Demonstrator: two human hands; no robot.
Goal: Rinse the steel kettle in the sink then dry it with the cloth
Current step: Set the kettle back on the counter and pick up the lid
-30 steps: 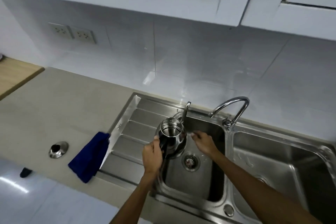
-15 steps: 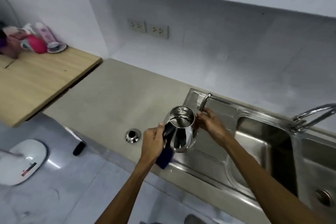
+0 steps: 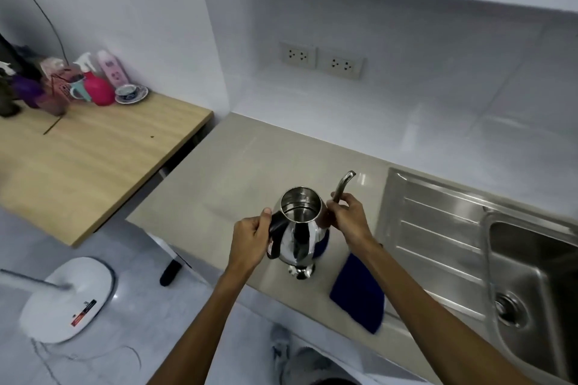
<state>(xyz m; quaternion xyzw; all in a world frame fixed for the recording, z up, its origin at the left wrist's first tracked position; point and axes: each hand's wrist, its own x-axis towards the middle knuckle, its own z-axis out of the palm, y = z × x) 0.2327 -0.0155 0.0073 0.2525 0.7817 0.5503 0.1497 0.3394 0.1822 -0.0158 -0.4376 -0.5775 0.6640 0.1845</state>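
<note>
Left hand [image 3: 250,242] is wrapping around the black handle [image 3: 276,237] of the steel kettle [image 3: 299,230], thumb lying on top. Right hand [image 3: 348,216] is closing its fingers around the base of the thin curved spout [image 3: 342,183]. Kettle is hanging upright between both hands above the beige worktop [image 3: 250,166], near its front edge, mouth open and lidless. Small steel lid [image 3: 300,272] is sitting on the worktop just below the kettle. Blue cloth [image 3: 358,294] is lying at the front edge, between lid and sink [image 3: 438,228], partly over the drainboard rim. Wooden table [image 3: 93,159] is standing beyond the worktop's left end, carrying bottles [image 3: 97,84].
</note>
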